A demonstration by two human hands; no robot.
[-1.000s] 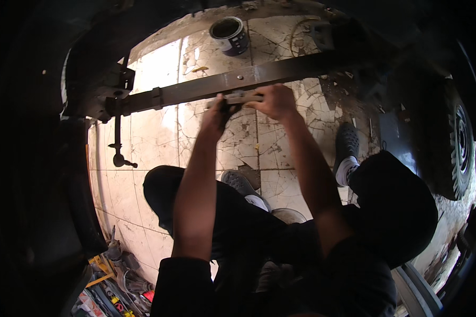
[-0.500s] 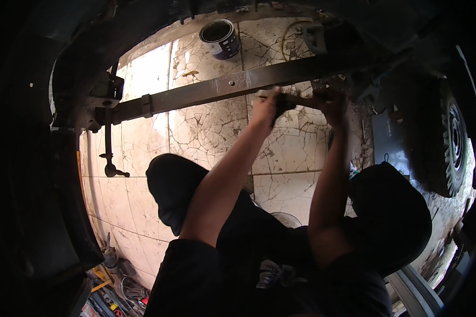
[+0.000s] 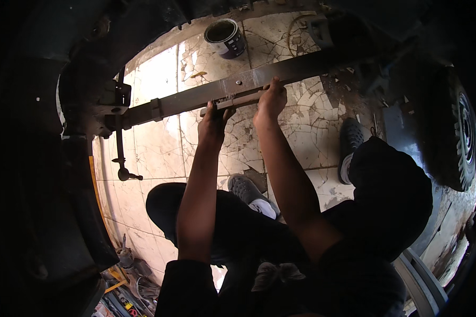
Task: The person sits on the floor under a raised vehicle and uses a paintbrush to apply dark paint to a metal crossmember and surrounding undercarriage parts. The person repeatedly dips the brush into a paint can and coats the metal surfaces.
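Note:
A long grey metal beam of a vehicle's underside crosses the view, rising toward the right. Along its near edge lies a wire brush, a long narrow bar with dark bristles turned to the beam. My left hand is closed on the brush's left end, thumb up. Around its right end my right hand is closed, with the thumb close to the beam. The bristles seem to touch the beam, though shadow makes this hard to tell.
An open paint can stands on the cracked tile floor beyond the beam. A rod with a ball joint hangs at left. At right is a wheel. Several tools and metal parts lie lower left. My shoes are below.
Both hands have moved left along the beam with the wire brush. The bristles now show, and my shoes have come into view.

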